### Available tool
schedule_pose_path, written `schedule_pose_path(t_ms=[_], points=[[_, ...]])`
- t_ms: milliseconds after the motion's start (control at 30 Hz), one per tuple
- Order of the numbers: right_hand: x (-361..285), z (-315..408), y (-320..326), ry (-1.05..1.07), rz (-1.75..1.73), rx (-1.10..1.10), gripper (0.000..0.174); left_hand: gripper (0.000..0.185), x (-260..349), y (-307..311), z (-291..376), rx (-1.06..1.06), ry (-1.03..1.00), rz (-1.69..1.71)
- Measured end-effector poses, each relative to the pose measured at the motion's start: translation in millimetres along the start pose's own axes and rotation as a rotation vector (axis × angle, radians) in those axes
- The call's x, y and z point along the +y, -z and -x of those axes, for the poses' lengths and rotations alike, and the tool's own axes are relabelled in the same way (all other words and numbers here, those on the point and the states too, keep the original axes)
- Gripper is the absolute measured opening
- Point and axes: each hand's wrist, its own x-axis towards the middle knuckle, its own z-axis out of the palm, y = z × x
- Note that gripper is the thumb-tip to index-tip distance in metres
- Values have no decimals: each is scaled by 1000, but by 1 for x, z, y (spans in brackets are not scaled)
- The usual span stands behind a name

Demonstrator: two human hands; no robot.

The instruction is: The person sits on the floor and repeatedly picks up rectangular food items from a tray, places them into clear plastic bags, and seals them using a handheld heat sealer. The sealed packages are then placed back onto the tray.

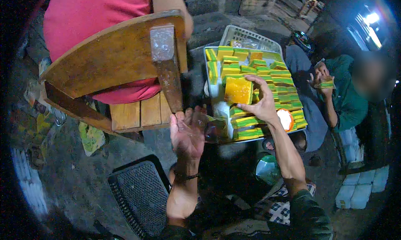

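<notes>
My right hand (263, 102) grips a square slice of yellow-and-green layered cake (238, 90) above a metal tray (222, 106) holding rows of similar slices. Palm up beside the tray's left edge, my left hand (188, 133) has its fingers spread, with what looks like a thin clear plastic film across them, blurred. A small round white thing with an orange rim (285, 119) rests on the cake slices just right of my right wrist.
A wooden chair (116, 55) with a person in red stands at upper left. A plastic basket (231, 33) lies behind the tray. On the right, another person (344, 83) holds a slice. A black crate (141, 196) and white containers (360, 190) are on the floor.
</notes>
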Motion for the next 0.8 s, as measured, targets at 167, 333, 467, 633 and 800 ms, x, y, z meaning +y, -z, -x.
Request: schedule_pose_path(t_ms=[167, 333, 467, 633, 800], points=[[-20, 46, 36, -23, -678, 182, 98, 41, -9, 2, 5, -167, 85, 125], [-36, 73, 56, -39, -759, 220, 101, 39, -22, -5, 9, -176, -46, 19], [-24, 87, 39, -257, -298, 329, 90, 37, -26, -8, 10, -197, -27, 23], [-8, 81, -5, -439, 250, 584, 83, 38, -31, -7, 6, -260, -48, -17], [-47, 105, 11, -506, 517, 124, 86, 39, -29, -4, 1, -297, -39, -13]])
